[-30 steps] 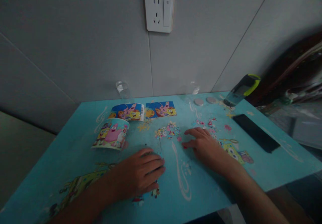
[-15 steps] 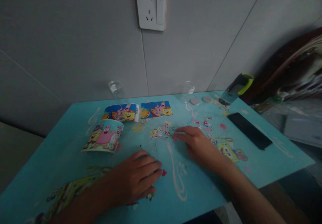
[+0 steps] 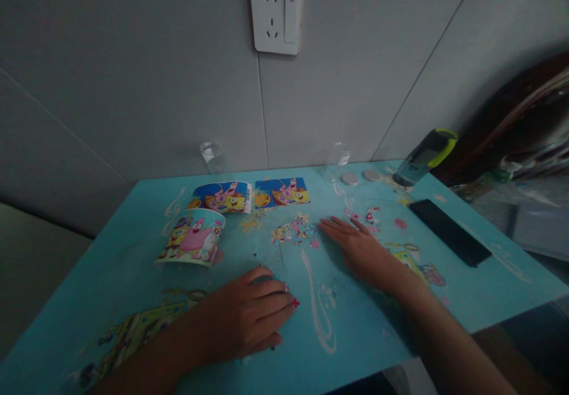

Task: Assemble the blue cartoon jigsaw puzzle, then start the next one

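On glossy turquoise table (image 3: pixel 133 265) | left hand (image 3: pixel 249 318) flat, grip open | right hand (image 3: pixel 362 250) flat, open beside jagged puzzle pieces (image 3: pixel 296 231)

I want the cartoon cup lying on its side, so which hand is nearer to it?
Left. The left hand lies flat just below and right of the cartoon cup; the right hand rests farther right, past the scattered puzzle pieces.

The left hand (image 3: pixel 249 315) lies flat, palm down, with its fingers (image 3: pixel 278 291) close together and pointing to the right. The right hand (image 3: pixel 362 250) lies flat too, farther away, its fingers (image 3: pixel 335 229) stretched out straight. Both forearms reach in from below.
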A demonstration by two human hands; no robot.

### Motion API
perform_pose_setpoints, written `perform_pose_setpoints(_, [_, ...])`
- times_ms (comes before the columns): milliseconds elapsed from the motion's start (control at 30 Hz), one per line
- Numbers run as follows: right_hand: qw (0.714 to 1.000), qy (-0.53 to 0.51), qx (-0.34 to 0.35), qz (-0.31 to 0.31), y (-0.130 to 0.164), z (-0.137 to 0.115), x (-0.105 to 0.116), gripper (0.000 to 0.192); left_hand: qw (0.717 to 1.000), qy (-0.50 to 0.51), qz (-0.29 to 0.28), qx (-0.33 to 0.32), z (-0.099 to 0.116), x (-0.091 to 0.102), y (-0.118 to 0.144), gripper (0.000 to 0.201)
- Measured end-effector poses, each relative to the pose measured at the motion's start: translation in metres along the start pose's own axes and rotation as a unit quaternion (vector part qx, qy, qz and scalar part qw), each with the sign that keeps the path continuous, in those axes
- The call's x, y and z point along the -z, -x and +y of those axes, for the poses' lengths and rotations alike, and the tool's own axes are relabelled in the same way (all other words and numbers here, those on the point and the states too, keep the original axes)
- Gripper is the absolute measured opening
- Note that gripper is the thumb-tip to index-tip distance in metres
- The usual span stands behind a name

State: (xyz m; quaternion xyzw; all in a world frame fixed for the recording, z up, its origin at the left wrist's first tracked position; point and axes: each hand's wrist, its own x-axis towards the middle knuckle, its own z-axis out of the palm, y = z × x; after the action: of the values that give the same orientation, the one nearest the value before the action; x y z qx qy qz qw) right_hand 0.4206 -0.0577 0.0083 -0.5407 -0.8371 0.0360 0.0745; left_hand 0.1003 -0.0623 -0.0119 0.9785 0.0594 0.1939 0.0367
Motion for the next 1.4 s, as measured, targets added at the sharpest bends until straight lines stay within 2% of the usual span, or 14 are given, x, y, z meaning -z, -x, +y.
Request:
perform_pose_setpoints(67, [0.999, -0.029, -0.012, 0.032, -0.001, 0.001, 0.002, 0.085, 1.0, 0.0, 0.004, -0.001, 0.0, 0.001, -0.001, 0.037])
perform_pose_setpoints(200, [0.986, -0.053, -0.124, 0.102, -0.002, 0.014, 0.011, 0.076, 1.0, 0.005, 0.007, 0.0, 0.001, 0.002, -0.001, 0.033])
perform_pose_setpoints(333, [0.978, -0.028, -0.179, 0.102, -0.002, 0.028, 0.018, 0.055, 1.0, 0.008, 0.009, -0.002, 0.0, 0.004, -0.001, 0.033])
perform_pose_setpoints(400, [0.98, -0.013, -0.18, 0.089, -0.002, 0.032, 0.018, 0.051, 1.0, 0.007, 0.005, -0.004, 0.0, 0.005, -0.001, 0.034])
perform_pose_setpoints(733, [0.99, 0.04, -0.137, -0.018, 0.001, 0.028, 0.012, 0.057, 1.0, 0.022, -0.004, 0.007, 0.0, 0.005, -0.001, 0.036])
perform_pose_setpoints(967, [0.999, -0.02, -0.048, -0.002, 0.0, 0.016, 0.012, 0.069, 0.999, 0.028, -0.022, 0.008, -0.001, 0.007, 0.0, 0.037])
perform_pose_setpoints(1100, [0.987, 0.003, -0.145, 0.073, -0.001, 0.025, 0.021, 0.061, 0.999, 0.032, -0.016, 0.007, -0.001, 0.008, -0.001, 0.036])
perform_pose_setpoints(1167, [0.979, 0.014, -0.186, 0.085, -0.001, 0.029, 0.025, 0.058, 0.999, 0.033, -0.018, 0.008, -0.001, 0.008, -0.001, 0.036])
perform_pose_setpoints(1267, [0.977, 0.027, -0.205, 0.057, 0.0, 0.031, 0.025, 0.054, 0.999, 0.032, -0.024, 0.008, -0.001, 0.008, -0.001, 0.037])
perform_pose_setpoints(1400, [0.982, 0.035, -0.185, 0.004, 0.0, 0.029, 0.019, 0.054, 0.999, 0.03, -0.022, 0.005, -0.002, 0.009, -0.001, 0.037])
